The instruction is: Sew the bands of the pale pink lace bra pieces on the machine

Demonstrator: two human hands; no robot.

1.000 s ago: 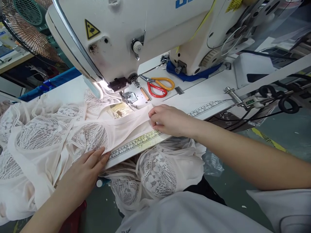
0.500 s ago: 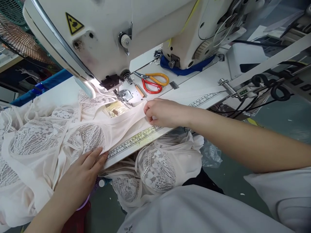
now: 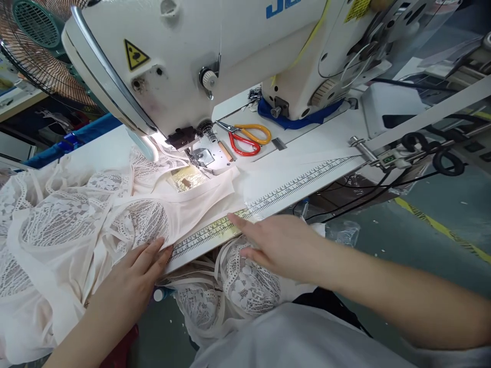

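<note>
A cream lace bra (image 3: 140,220) lies on the sewing table under the sewing machine (image 3: 180,76), its side band (image 3: 203,197) stretched to the right of the presser foot. My left hand (image 3: 141,271) rests flat on the bra's lower edge, fingers stretched out. Off the band, my right hand (image 3: 272,248) hovers at the table's front edge with its fingers apart and nothing visible in it. Below that hand, more lace bras (image 3: 251,281) hang over my lap, partly hidden by it.
Scissors with orange and red handles (image 3: 249,139) lie behind the needle area. A printed measuring scale (image 3: 299,186) runs along the front edge. More bras (image 3: 34,255) are heaped at the left. A fan (image 3: 42,41) stands at the back left.
My right hand has let go of the band's end and moved down toward the table's front edge. The left hand stays on the bra. The camera view has shifted slightly.
</note>
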